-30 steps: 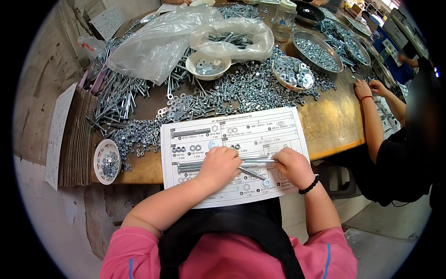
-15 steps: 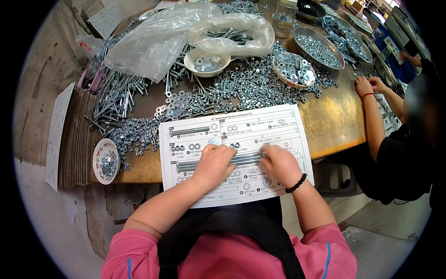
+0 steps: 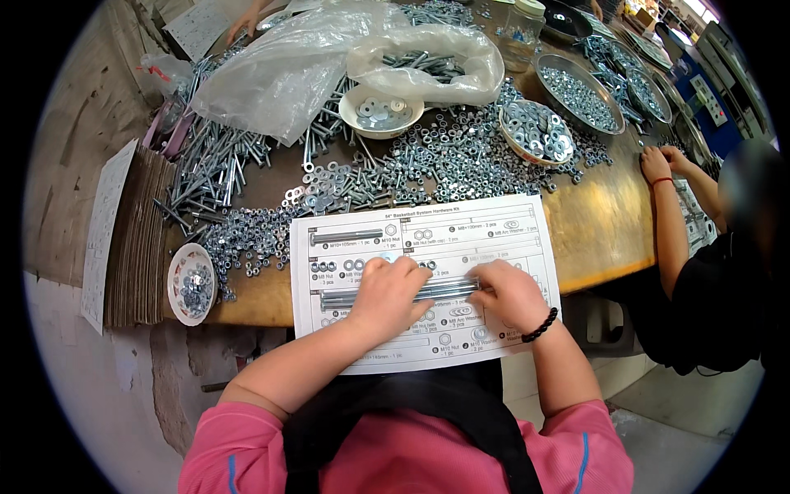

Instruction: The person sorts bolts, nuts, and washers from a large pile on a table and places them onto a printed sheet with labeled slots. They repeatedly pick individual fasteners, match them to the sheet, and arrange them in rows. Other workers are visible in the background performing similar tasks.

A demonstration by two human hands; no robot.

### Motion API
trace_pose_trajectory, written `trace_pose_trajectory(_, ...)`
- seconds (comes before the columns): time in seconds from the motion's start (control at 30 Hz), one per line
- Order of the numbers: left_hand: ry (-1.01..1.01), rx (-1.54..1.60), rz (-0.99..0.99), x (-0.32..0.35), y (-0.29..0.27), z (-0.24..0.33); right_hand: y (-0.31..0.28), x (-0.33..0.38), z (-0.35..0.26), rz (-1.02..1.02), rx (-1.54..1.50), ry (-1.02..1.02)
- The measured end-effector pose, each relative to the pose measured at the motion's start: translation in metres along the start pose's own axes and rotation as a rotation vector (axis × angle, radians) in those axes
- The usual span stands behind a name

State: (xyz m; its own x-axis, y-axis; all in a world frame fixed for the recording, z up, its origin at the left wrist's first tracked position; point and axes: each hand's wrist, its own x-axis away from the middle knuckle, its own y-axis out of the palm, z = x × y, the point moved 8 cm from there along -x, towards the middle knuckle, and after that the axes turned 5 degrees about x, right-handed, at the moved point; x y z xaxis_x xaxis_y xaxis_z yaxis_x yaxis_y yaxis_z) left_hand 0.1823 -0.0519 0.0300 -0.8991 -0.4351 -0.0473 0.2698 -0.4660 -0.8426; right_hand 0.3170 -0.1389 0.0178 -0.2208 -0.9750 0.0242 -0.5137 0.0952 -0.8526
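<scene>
1. Long bolts are laid side by side across the middle of the printed sheet, at the front edge of the table.
2. Over the bundle, the left hand is spread, fingers above and thumb below; whether the bolts are gripped or merely covered cannot be told.
3. At the right, the bolt ends are met by the thumb and fingers of the right hand; a pinch or a light touch, that cannot be told!
4. Beyond the sheet, loose nuts are heaped, flanked by a bowl of washers.
5. On the left, a small bowl is set near a cardboard stack.
6. Off right, a co-worker's hands are held close together.
</scene>
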Motion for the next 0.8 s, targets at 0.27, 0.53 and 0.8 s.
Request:
trace_pose_trajectory(0.27, -0.016, -0.184, 0.167, -0.067, -0.049, -0.075, -0.036, -0.047, -0.007, 0.189, 0.037, -0.095)
trace_pose_trajectory(0.53, -0.015, -0.371, -0.04, -0.099, -0.031, -0.094, -0.005, -0.132, -0.015, 0.177, 0.238, -0.111)
trace_pose_trajectory(0.8, 0.074, -0.197, 0.172, -0.091, -0.045, -0.093, 0.012, -0.158, -0.019, -0.053, 0.382, -0.02)
